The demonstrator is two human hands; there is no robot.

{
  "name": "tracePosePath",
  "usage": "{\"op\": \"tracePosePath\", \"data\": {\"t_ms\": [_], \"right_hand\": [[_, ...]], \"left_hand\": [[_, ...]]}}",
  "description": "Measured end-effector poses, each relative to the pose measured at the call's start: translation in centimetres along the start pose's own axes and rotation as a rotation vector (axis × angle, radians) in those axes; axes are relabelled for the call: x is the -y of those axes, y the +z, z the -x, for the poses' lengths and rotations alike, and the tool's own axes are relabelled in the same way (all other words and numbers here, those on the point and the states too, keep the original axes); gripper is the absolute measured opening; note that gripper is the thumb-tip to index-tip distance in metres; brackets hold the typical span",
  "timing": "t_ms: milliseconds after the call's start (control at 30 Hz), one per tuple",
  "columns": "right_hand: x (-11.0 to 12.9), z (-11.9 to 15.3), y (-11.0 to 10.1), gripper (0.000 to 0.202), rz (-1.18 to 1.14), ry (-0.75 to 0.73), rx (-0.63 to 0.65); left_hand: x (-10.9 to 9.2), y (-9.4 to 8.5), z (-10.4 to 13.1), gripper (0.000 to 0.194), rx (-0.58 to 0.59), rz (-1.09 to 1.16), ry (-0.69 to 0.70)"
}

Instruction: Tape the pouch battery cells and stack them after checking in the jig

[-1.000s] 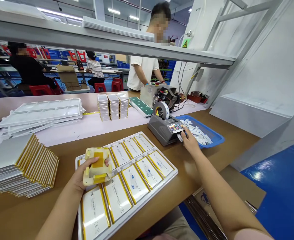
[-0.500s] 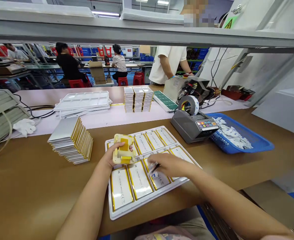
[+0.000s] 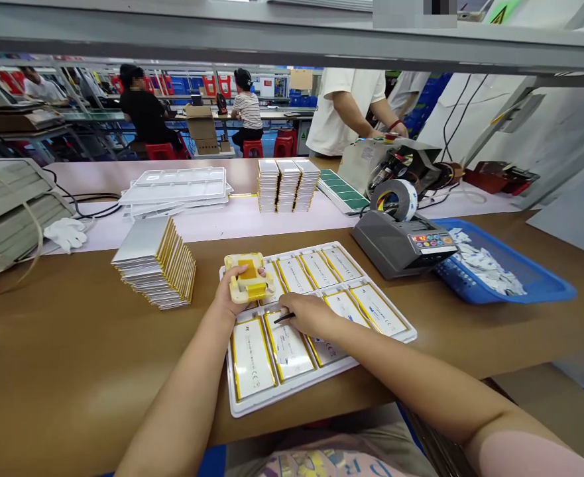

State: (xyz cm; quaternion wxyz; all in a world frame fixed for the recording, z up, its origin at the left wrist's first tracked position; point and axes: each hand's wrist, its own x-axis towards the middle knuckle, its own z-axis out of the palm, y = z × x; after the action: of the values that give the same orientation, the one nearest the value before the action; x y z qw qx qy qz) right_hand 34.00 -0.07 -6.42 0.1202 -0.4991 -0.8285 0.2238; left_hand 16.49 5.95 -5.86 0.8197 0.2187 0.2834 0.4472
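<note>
My left hand [image 3: 231,291] is wrapped round a cream plastic block with yellow tape [image 3: 252,290], raised over the left part of a white tray [image 3: 316,384]. Flat white cells with yellow edges, such as the near-left cell [image 3: 252,358], lie in the tray's compartments. My right hand [image 3: 304,313] is closed round a thin dark tool [image 3: 284,318], whose tip points left above a front-row cell [image 3: 289,351]. The far end of the tool is hidden by my fingers.
A stack of cells [image 3: 160,265] stands left of the tray. Behind are white trays [image 3: 177,189] and more stacked cells [image 3: 288,185]. A tape dispenser [image 3: 401,245] and blue basket [image 3: 540,281] stand right. A metal beam [image 3: 272,40] crosses above; a person [image 3: 344,112] stands beyond.
My right hand has moved left across the tray with the dark tool, from the third front-row cell to the second. The view has shifted slightly. My left hand keeps its grip on the block.
</note>
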Motion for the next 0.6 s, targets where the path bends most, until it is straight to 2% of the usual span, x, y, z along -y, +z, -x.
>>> {"op": "tracePosePath", "data": {"t_ms": [67, 133, 200, 267, 300, 333, 367, 433, 500, 600], "right_hand": [[-0.9, 0.2, -0.5, 0.007, -0.046, 0.010, -0.043], [-3.0, 1.0, -2.2, 0.014, -0.128, 0.063, -0.212], [-6.8, 2.8, -4.9, 0.024, -0.175, 0.208, -0.558], [-11.3, 5.5, -8.1, 0.033, -0.104, 0.443, -0.934], [-13.6, 7.0, -9.6, 0.036, -0.033, 0.580, -1.043], [-15.6, 8.4, -11.0, 0.038, 0.012, 0.685, -1.077], [-17.3, 9.6, -12.2, 0.040, 0.046, 0.757, -1.050], [-19.6, 11.3, -13.7, 0.043, 0.102, 0.811, -0.930], [-20.5, 12.0, -14.4, 0.044, 0.185, 0.816, -0.804], [-20.3, 12.0, -14.8, 0.046, 0.340, 0.830, -0.685]], "left_hand": [[-0.1, 0.2, 0.1, 0.023, -0.022, 0.000, 0.012], [-0.2, 0.4, 0.2, 0.026, -0.032, -0.029, -0.026], [-0.4, 0.5, 0.2, 0.028, -0.041, -0.065, -0.048], [-0.5, 0.6, 0.1, 0.029, -0.062, -0.082, -0.053], [-0.6, 0.7, 0.0, 0.028, -0.077, -0.085, -0.057], [-0.7, 0.8, -0.1, 0.027, -0.093, -0.086, -0.063], [-0.8, 0.9, -0.1, 0.027, -0.110, -0.084, -0.069], [-0.8, 1.3, -0.1, 0.026, -0.136, -0.075, -0.077], [-0.9, 1.9, 0.0, 0.028, -0.151, -0.070, -0.082], [-1.0, 2.9, 0.2, 0.030, -0.222, -0.081, -0.089]]}}
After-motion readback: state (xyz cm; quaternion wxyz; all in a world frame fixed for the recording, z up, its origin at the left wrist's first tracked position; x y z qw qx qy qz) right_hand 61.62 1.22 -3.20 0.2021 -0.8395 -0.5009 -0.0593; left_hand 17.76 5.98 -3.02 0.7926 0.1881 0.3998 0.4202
